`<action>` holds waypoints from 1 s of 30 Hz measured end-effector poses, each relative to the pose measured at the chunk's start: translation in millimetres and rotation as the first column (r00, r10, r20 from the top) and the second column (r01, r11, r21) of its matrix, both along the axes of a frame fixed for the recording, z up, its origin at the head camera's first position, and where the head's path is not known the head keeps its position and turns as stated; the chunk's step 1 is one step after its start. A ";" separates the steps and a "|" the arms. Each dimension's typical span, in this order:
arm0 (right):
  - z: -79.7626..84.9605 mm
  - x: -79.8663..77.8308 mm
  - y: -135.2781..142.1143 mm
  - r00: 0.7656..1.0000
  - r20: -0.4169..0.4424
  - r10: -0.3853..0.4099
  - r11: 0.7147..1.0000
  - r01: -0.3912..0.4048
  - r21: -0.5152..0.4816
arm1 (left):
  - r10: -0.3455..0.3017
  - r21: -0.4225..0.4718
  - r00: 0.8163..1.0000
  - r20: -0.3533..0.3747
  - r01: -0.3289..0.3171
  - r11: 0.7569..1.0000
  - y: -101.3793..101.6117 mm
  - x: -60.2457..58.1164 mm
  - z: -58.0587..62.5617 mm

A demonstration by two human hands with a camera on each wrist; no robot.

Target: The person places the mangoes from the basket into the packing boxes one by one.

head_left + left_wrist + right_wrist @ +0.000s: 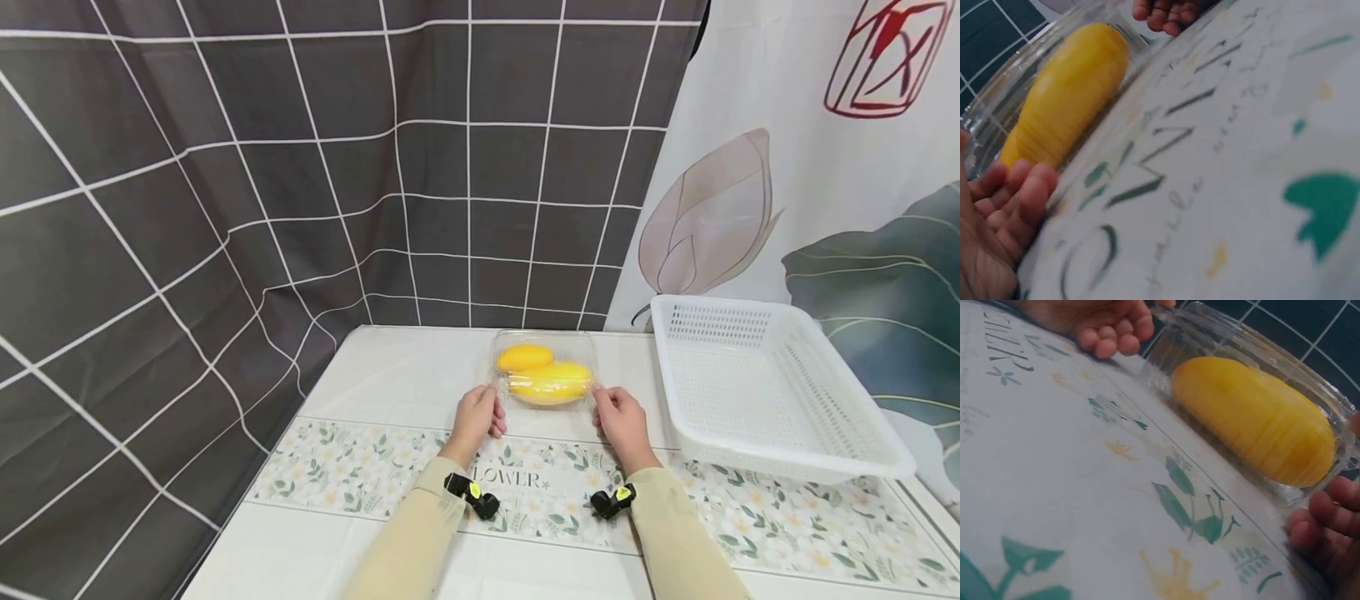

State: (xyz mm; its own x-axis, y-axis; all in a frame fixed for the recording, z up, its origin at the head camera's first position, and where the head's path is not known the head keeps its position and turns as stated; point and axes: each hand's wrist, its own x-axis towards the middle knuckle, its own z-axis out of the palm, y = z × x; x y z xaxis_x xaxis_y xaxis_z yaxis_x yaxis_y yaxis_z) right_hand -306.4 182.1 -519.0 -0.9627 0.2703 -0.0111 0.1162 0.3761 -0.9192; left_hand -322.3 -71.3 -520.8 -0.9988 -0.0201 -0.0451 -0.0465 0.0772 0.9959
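Note:
A clear plastic box (545, 336) lies on the table near the curtain, with two smooth yellow fruits that look like mangoes inside. The larger mango (551, 383) lies along the near side, and the smaller mango (524, 358) is behind it to the left. My left hand (477, 414) pinches the box's near left corner between thumb and forefinger, its other fingers curled below. At the near right corner, my right hand (621, 422) pinches the rim in the same way. Both wrist views show the larger mango (1072, 87) close up through the transparent wall.
A white perforated plastic basket (780, 383) stands to the right of the box. The white table cover (405, 367) carries a floral band with lettering. A dark grid-patterned curtain (510, 167) hangs behind and to the left, with a printed white curtain (750, 75) at the right.

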 end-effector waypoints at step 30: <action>12.3 -10.8 8.4 0.904 0.110 0.413 0.749 -0.268 -0.606 | -0.497 0.341 0.850 0.172 0.422 0.840 -17.9 -23.6 5.5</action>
